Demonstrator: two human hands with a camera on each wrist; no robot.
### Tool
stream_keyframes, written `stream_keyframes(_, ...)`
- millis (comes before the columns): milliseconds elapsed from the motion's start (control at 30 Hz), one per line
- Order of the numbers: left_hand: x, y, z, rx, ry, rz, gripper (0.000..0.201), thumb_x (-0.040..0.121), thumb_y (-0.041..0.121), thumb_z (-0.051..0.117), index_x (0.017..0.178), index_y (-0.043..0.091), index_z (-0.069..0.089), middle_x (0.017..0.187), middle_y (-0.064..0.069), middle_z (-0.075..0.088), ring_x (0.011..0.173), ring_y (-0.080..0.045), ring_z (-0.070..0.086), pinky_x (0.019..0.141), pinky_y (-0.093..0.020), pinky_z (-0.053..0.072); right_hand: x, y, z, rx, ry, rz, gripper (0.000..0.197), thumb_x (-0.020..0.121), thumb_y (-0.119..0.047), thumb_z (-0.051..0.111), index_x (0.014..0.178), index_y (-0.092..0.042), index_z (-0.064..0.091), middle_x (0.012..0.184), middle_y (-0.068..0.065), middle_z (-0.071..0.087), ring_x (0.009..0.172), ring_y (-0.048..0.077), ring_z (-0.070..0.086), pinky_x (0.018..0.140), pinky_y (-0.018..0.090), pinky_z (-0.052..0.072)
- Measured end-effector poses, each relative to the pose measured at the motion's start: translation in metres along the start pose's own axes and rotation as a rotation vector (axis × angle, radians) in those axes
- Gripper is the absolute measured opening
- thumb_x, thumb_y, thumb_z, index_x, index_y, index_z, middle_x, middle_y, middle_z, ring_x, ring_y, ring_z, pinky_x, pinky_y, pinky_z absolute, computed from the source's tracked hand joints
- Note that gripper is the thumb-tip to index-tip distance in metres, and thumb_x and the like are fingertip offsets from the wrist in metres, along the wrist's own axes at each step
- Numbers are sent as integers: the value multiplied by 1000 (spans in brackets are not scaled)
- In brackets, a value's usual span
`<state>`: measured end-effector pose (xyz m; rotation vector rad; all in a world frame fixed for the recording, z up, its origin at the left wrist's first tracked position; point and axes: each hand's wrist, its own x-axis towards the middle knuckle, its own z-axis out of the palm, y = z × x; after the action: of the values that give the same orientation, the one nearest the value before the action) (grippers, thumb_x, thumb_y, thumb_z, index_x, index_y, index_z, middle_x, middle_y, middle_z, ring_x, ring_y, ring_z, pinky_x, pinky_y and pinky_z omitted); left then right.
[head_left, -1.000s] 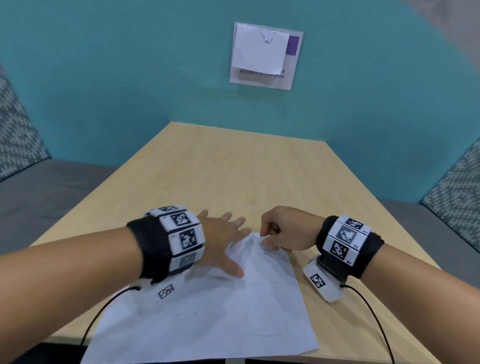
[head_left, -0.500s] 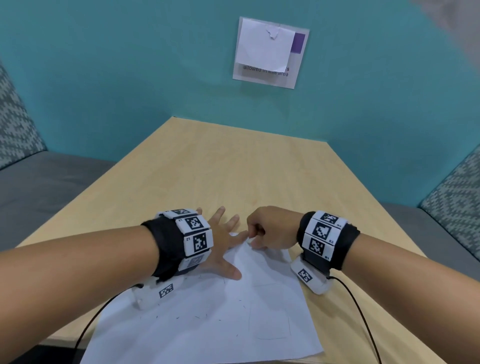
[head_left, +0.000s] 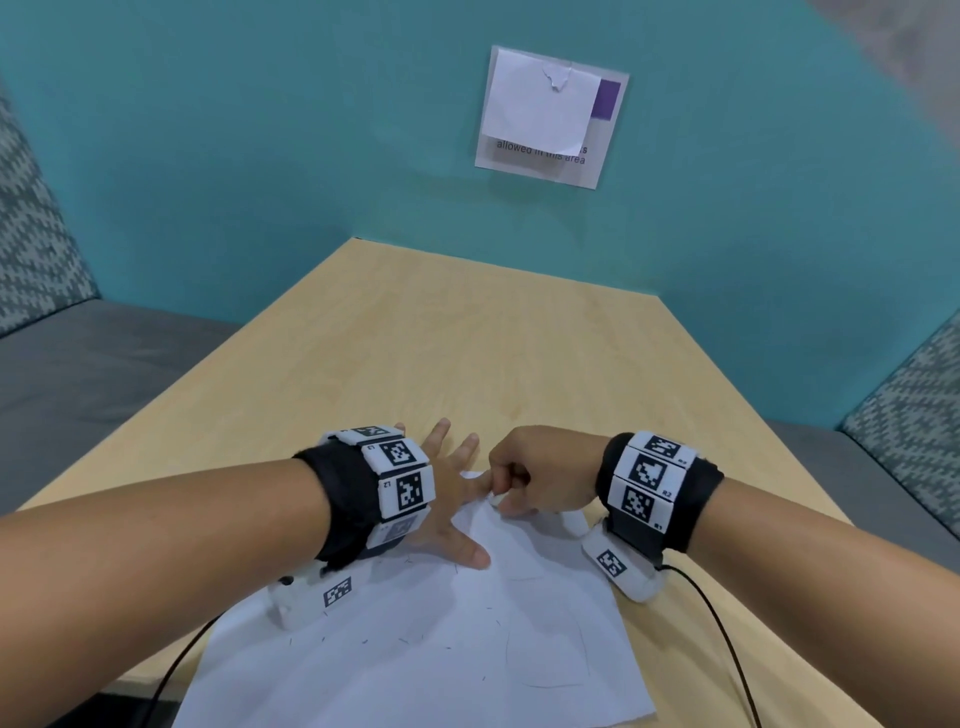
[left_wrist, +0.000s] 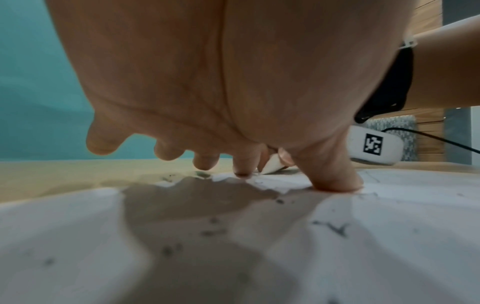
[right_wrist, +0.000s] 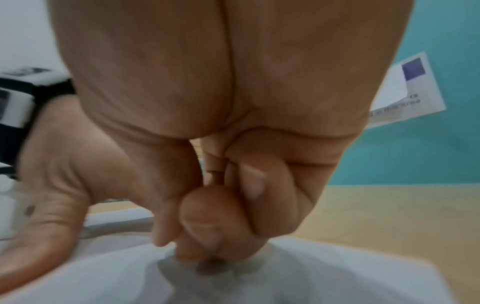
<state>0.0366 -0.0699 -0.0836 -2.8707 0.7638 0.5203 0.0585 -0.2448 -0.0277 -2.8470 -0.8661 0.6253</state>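
A white sheet of paper with faint pencil marks and dark crumbs lies on the near end of the wooden table. My left hand lies flat on the sheet's far left corner, fingers spread, thumb pressing the paper. My right hand is curled beside it and pinches a small white eraser against the sheet's far edge. The eraser's tip shows past the left fingers in the left wrist view. In the right wrist view the curled fingers hide the eraser above the paper.
A teal wall stands behind the table and carries a white sign. Grey benches with patterned cushions flank the table. Black cables run from both wrist units off the near edge.
My right hand has slid left along the paper's far edge until it is almost touching the left fingers. The left hand stays pressed on the sheet, its fingers spread a little wider.
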Motion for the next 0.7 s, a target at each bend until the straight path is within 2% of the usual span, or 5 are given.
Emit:
stream_keyframes(100,-2,2,-2,14,-4,1,99,77,89,37,147,53,-23,165,-1,-22,148,-38,-26,111,-72,-5,2,4,-5,-8,37,40,12,87,-24,69,88,-13,64,67,-8,53,62,11,49,59,25,41)
stream_keyframes(233,-3,3,-4,-3,-26,-10,95,78,87,40,153,52,-7,164,-1,-23,146,-38,-28,111,-72,-4,-6,-5,6,-8,-20,-43,11,87,-24,69,85,-19,59,68,-12,50,61,5,46,59,22,38)
stream_keyframes(367,-3,4,-3,-1,-20,-6,100,77,88,39,151,50,-17,164,-1,-23,147,-38,-28,111,-73,-5,-6,3,-2,-25,20,2,12,86,-23,70,84,-19,58,68,-12,50,61,4,46,58,22,37)
stream_keyframes(500,-3,3,-5,5,-42,-9,96,78,87,39,154,50,-8,164,-1,-23,146,-38,-29,111,-73,-4,-11,-4,9,-5,-21,-58,11,86,-23,69,86,-19,60,67,-13,51,60,3,46,59,20,38)
stream_keyframes(700,-2,4,-2,9,-26,-15,101,78,88,39,153,47,-16,165,-3,-21,147,-38,-26,110,-73,-6,-10,6,0,-16,31,21,12,86,-23,68,93,-14,64,69,-12,51,65,10,49,60,22,39)
